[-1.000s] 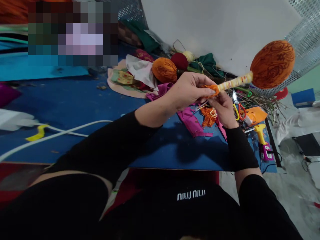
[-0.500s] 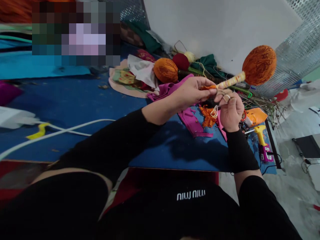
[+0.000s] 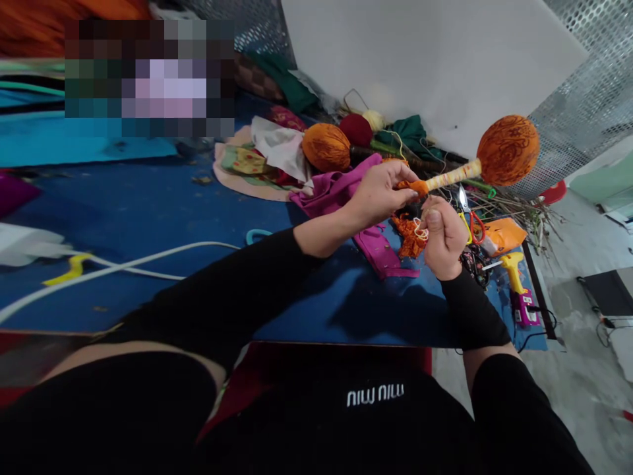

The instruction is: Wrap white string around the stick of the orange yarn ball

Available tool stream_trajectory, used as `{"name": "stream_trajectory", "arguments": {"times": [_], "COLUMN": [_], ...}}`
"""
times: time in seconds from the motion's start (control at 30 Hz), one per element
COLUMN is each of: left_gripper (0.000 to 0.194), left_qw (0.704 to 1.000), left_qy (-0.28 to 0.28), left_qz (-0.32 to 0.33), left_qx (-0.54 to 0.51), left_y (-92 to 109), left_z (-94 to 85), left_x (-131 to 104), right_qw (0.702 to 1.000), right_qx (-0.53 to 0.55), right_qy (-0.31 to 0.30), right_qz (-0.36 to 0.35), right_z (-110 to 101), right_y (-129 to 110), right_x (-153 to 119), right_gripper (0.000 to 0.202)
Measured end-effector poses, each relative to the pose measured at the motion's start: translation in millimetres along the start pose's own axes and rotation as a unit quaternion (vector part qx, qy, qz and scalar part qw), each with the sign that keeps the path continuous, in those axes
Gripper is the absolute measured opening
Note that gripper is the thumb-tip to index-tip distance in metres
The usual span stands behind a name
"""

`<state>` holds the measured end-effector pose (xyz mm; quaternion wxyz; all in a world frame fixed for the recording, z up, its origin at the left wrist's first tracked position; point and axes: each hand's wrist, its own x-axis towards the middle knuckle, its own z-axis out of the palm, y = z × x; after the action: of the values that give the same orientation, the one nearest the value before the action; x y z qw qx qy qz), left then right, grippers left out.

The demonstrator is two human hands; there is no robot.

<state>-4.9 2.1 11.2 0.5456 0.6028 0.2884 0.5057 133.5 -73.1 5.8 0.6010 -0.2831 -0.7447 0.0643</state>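
Note:
My left hand [image 3: 383, 191] is closed on the orange cloth end of a stick [image 3: 452, 174] wrapped in pale yellow and orange strips. At the stick's far end is a round ball covered in patterned orange cloth [image 3: 508, 150], held up at the right. Just below the wrapped end, my right hand [image 3: 444, 231] is closed in a pinch on a pale string [image 3: 420, 229], whose loose loops hang beside the fingers. An orange cloth scrap [image 3: 408, 239] and a magenta cloth [image 3: 378, 254] lie on the table beneath.
On the blue table [image 3: 306, 310] lie another orange ball [image 3: 326, 146], a dark red ball [image 3: 355, 130], scissors [image 3: 475, 224], a yellow glue gun [image 3: 514, 269] and an orange packet [image 3: 504, 235]. A white cable [image 3: 148, 251] crosses the left side; dry twigs lie behind at right.
My right hand has moved down and slightly left, away from the wrapped stick. The orange ball on the stick has dipped lower. The scissors now show more fully.

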Motion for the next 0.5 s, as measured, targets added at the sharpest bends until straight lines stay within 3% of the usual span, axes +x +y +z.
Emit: {"name": "stream_trajectory", "arguments": {"times": [0.2, 0.37, 0.5], "left_gripper": [0.02, 0.014, 0.015], "left_qw": [1.0, 0.995, 0.985], "left_qy": [-0.008, -0.01, -0.015], "left_qz": [-0.016, 0.022, 0.048], "left_qx": [0.02, 0.092, 0.164], "left_y": [2, 2, -2], "left_z": [-3.3, -6.4, -6.7], "left_x": [1, -1, -4], "right_qw": [0.998, 0.994, 0.994], "right_qx": [-0.041, -0.098, -0.085], "right_qy": [-0.036, -0.008, -0.017], "right_qz": [-0.01, 0.057, 0.061], "right_z": [-15, -35, -41], "right_y": [-5, -9, -5], "right_x": [14, 26, 28], "right_gripper": [0.038, 0.044, 0.044]}}
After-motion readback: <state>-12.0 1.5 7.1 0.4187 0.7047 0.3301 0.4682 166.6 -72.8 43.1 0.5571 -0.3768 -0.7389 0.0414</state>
